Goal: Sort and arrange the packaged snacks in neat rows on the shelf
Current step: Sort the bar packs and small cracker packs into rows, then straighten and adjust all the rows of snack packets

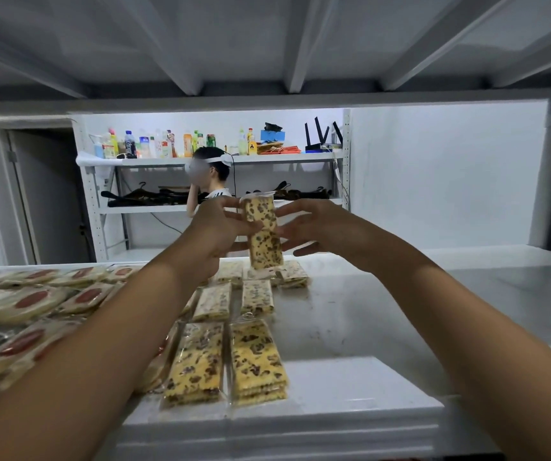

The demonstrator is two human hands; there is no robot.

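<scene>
I hold one clear-wrapped yellow snack bar with dark specks upright above the white shelf. My left hand grips its left edge and my right hand touches its right edge with fingers spread. Below it, several of the same yellow speckled bars lie in two rows running from the shelf's front to its back. On the left lies a spread of round pale packaged snacks with red centres, partly hidden behind my left forearm.
The shelf's right half is bare white surface. A shelf board with beams hangs low overhead. Behind, a person stands by a white rack with bottles and hangers.
</scene>
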